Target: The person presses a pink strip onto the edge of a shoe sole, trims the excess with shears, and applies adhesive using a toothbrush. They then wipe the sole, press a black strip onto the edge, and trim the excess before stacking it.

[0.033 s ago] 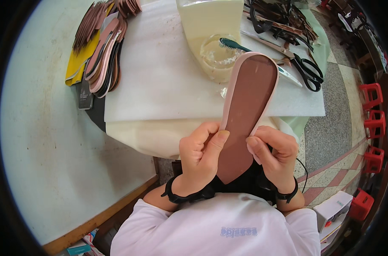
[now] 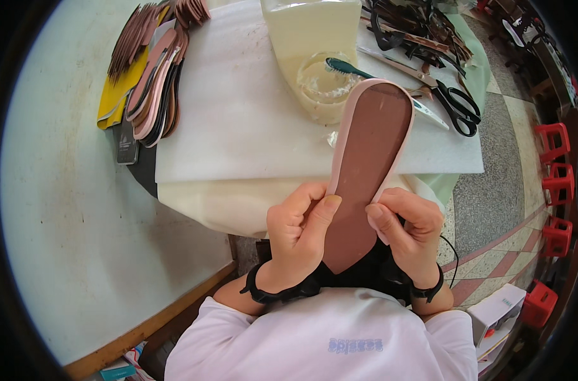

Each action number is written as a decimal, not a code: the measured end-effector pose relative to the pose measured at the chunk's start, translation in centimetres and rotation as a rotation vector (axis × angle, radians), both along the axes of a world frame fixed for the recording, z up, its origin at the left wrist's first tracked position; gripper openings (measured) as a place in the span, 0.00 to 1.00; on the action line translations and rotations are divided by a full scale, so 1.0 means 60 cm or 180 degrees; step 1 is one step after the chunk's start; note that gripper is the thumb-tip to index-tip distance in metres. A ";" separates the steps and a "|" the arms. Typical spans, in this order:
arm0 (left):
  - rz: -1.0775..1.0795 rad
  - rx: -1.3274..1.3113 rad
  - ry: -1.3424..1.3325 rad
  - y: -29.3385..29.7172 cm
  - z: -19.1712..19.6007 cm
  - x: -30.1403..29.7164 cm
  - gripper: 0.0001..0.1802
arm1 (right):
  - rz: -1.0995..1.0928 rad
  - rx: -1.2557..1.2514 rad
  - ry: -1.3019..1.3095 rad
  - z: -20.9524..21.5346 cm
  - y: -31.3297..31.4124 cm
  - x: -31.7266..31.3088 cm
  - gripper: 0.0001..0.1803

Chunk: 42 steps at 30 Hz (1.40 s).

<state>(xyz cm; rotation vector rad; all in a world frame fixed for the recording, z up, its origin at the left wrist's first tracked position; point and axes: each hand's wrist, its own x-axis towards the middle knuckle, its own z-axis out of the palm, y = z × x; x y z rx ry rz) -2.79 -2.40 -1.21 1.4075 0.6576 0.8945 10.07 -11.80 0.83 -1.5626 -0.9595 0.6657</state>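
I hold a long shoe insole [image 2: 368, 165] upright in front of my chest; its face is brown and a pink edging is folded over its rim. My left hand [image 2: 298, 232] grips the narrow heel end at the left edge, thumb pressed on the brown face. My right hand [image 2: 406, 228] pinches the pink edging on the right side of the same end. The wide toe end points away from me over the white work board [image 2: 238, 108].
A stack of pink and brown insoles [image 2: 155, 82] lies at the board's far left on a yellow sheet [image 2: 114, 101]. A glue bowl with a green-handled brush [image 2: 327, 82], black scissors [image 2: 457, 105] and dark straps [image 2: 416, 25] lie beyond. Red stools [image 2: 552, 143] stand on the right.
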 end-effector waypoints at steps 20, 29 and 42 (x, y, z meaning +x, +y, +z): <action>-0.0475 0.0099 -0.0121 0.006 -0.013 0.002 0.05 | -0.0114 0.0385 0.0238 -0.015 -0.005 0.001 0.02; -0.0398 0.0711 0.0376 0.003 0.001 0.002 0.02 | -0.0167 0.0102 0.0606 -0.010 -0.007 -0.001 0.06; -0.0971 0.0679 0.0347 -0.003 -0.006 0.008 0.04 | -0.0486 0.0719 0.0421 -0.001 -0.006 0.032 0.10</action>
